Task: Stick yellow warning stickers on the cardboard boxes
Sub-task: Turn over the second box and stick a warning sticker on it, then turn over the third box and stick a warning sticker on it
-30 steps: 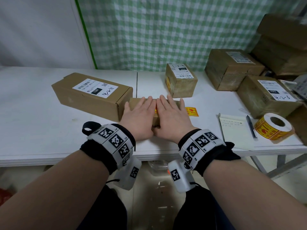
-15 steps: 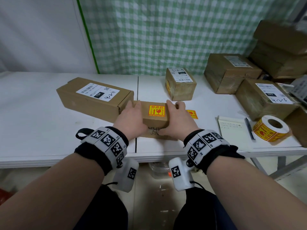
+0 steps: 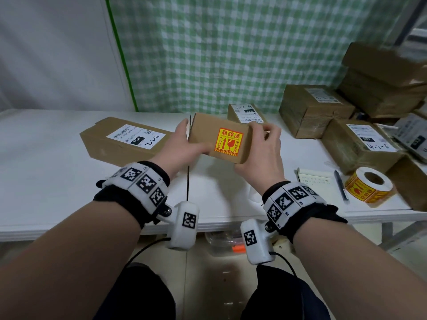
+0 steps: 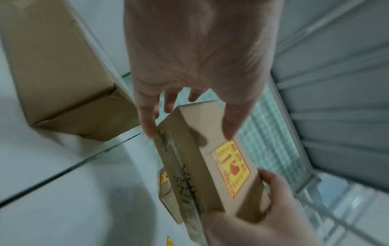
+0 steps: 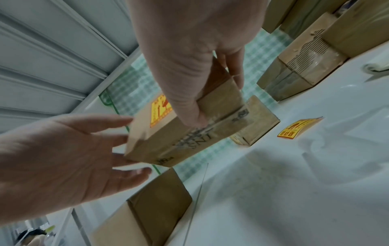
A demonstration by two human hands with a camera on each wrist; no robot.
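A small cardboard box (image 3: pixel 208 135) with a yellow warning sticker (image 3: pixel 228 142) on its upper face is held in the air above the white table (image 3: pixel 46 169), tilted toward me. My right hand (image 3: pixel 256 146) grips its right end, with the thumb on the near face and the fingers over the far side. My left hand (image 3: pixel 188 139) touches the left end with fairly straight, spread fingers (image 5: pixel 126 136). In the left wrist view the box (image 4: pixel 189 158) lies between the thumb and the fingers. A loose yellow sticker (image 5: pixel 299 129) lies on the table to the right.
A long labelled box (image 3: pixel 124 140) lies at the left, and a small labelled box (image 3: pixel 245 110) stands behind the held one. Several more boxes (image 3: pixel 312 109) are stacked at the right. A sticker roll (image 3: pixel 368 184), a notepad (image 3: pixel 316 181) and a pen (image 3: pixel 340 184) sit near the right front edge.
Both hands pressed flat on top of the small box, then slid to its ends. The box has now risen off the table and is tilted up toward me.
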